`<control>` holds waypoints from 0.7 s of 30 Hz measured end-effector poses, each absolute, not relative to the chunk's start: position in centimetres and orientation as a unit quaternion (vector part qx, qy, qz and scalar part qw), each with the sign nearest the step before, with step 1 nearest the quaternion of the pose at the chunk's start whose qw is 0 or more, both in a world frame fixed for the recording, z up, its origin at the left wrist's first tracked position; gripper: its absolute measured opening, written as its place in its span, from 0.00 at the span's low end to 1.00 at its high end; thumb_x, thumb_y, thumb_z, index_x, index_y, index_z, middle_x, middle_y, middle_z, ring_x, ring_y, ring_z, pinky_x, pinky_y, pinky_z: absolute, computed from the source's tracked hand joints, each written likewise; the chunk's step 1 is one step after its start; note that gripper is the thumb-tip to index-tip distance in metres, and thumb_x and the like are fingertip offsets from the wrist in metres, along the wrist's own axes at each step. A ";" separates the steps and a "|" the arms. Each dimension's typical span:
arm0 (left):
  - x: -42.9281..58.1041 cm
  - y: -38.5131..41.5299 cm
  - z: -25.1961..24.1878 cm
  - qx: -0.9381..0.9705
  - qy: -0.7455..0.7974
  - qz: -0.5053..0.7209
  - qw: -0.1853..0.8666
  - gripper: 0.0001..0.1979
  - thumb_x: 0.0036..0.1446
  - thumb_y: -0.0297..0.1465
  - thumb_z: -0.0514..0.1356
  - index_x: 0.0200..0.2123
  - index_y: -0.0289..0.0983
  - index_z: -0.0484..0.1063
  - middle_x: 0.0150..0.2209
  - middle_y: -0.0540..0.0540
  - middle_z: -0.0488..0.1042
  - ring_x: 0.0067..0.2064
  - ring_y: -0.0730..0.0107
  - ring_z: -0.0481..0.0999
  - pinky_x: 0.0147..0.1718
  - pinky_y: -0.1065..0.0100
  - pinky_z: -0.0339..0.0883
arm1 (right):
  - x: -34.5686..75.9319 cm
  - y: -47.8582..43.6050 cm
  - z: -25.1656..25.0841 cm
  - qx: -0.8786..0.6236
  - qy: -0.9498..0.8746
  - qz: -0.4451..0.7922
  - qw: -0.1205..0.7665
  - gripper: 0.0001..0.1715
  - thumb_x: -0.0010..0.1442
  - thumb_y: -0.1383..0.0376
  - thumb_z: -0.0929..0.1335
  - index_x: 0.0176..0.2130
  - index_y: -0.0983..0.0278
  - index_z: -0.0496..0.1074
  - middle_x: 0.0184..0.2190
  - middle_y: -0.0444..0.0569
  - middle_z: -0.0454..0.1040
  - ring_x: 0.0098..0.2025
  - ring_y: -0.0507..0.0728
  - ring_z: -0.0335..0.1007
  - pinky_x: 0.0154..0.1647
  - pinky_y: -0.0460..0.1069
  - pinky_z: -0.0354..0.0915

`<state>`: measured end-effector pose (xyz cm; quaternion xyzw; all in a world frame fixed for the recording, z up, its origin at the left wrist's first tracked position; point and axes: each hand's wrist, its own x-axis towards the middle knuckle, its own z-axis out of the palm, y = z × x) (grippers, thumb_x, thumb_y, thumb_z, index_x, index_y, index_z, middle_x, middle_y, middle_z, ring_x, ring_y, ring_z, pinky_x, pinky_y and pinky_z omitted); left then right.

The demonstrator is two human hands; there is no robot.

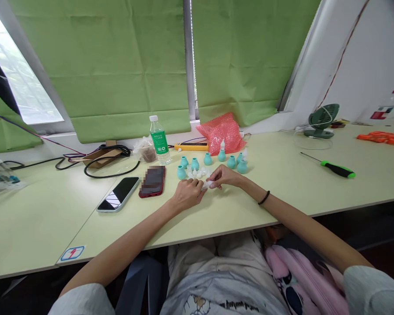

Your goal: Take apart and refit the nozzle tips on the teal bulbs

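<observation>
Fingers closed, my left hand (188, 194) rests low over the table and grips a small translucent white plastic piece (207, 185). My right hand (226, 176) pinches the other end of that piece, so both hands meet on it. Just behind them lies a loose pile of similar white pieces (197, 173). Several small turquoise bulbs stand around the pile, among them an open-necked bulb (181, 172) on the left and another open-necked bulb (231, 162) on the right. One turquoise bulb (221, 155) at the back carries a white pointed tip. My fingers partly hide the held piece.
Left of my hands lie a red-cased phone (153, 181) and a white-edged phone (118, 194). A water bottle (160, 141), pink bubble wrap (222, 133) and black cable (95, 168) sit toward the back. Rightward are a screwdriver (336, 169) and a green fan (322, 120).
</observation>
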<state>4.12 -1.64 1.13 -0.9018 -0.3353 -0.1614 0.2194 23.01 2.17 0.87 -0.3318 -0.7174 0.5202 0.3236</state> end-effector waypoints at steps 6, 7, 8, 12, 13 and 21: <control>4.1 -1.7 1.4 -0.903 -0.343 -0.158 0.202 0.16 0.54 0.35 0.42 0.30 0.33 0.65 0.25 0.41 0.67 0.29 0.66 0.68 0.24 0.68 0.53 | 22.6 1.9 0.9 -0.335 -0.680 0.550 0.349 0.14 0.30 0.67 0.72 0.23 0.70 0.73 0.20 0.47 0.71 0.15 0.45 0.58 0.16 0.42 0.60; 4.1 -1.7 1.4 -0.903 -0.344 -0.158 0.205 0.16 0.55 0.36 0.41 0.30 0.33 0.65 0.25 0.41 0.67 0.29 0.65 0.67 0.23 0.68 0.53 | 22.5 1.9 0.8 -0.336 -0.675 0.555 0.352 0.13 0.30 0.67 0.72 0.23 0.70 0.73 0.22 0.48 0.71 0.15 0.44 0.58 0.16 0.42 0.60; 4.1 -1.6 1.3 -0.902 -0.343 -0.158 0.209 0.17 0.55 0.36 0.41 0.30 0.33 0.65 0.26 0.41 0.67 0.29 0.65 0.67 0.23 0.68 0.53 | 22.5 1.9 0.8 -0.337 -0.670 0.559 0.353 0.13 0.30 0.67 0.72 0.22 0.70 0.73 0.23 0.48 0.72 0.15 0.44 0.58 0.16 0.43 0.60; 4.0 -1.5 1.1 -0.903 -0.335 -0.151 0.223 0.17 0.55 0.35 0.41 0.31 0.33 0.65 0.26 0.41 0.67 0.29 0.66 0.67 0.23 0.68 0.53 | 22.5 1.9 0.7 -0.347 -0.657 0.574 0.345 0.14 0.28 0.68 0.73 0.22 0.70 0.73 0.25 0.49 0.72 0.16 0.45 0.58 0.16 0.43 0.60; 4.0 -1.5 1.1 -0.902 -0.336 -0.152 0.225 0.17 0.55 0.35 0.41 0.31 0.33 0.65 0.26 0.41 0.67 0.29 0.66 0.67 0.23 0.68 0.53 | 22.4 1.9 0.7 -0.347 -0.653 0.578 0.346 0.14 0.28 0.68 0.73 0.22 0.70 0.73 0.25 0.49 0.72 0.16 0.45 0.58 0.16 0.43 0.60; 4.1 -1.5 1.1 -0.898 -0.350 -0.163 0.212 0.19 0.55 0.36 0.39 0.31 0.33 0.65 0.26 0.40 0.68 0.30 0.65 0.67 0.24 0.68 0.53 | 22.3 1.9 0.6 -0.345 -0.629 0.601 0.353 0.13 0.28 0.68 0.73 0.22 0.70 0.73 0.25 0.49 0.72 0.16 0.44 0.59 0.16 0.43 0.59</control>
